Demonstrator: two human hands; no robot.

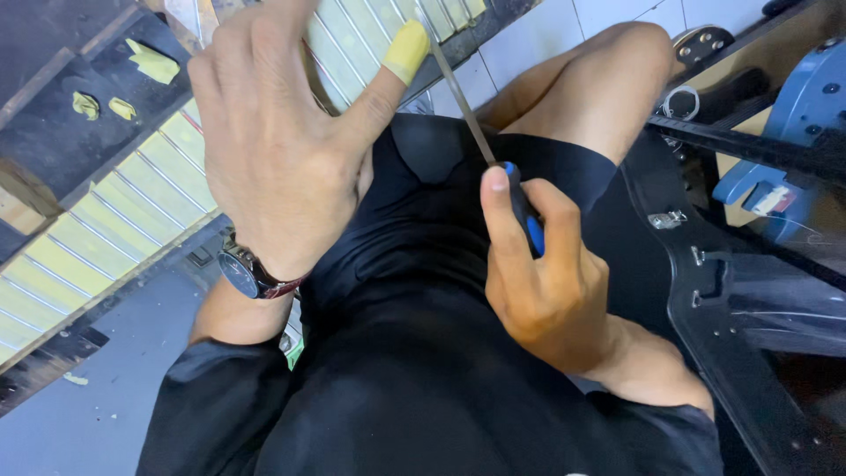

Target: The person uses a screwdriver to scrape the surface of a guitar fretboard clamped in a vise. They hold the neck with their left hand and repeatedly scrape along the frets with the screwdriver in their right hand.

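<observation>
We are filing frets: our right hand [542, 282] grips the blue-handled file [476, 132], its tip reaching the taped guitar fretboard [132, 203] at far left. Our left hand [273, 141], spread wide, steadies that fretboard, taped thumb against the blade. Next calls for level strokes.

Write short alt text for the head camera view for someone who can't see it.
A right hand grips a blue-handled file angled toward a guitar fretboard with masked yellow strips. The left hand, thumb taped and wearing a wristwatch, rests on the fretboard.
</observation>
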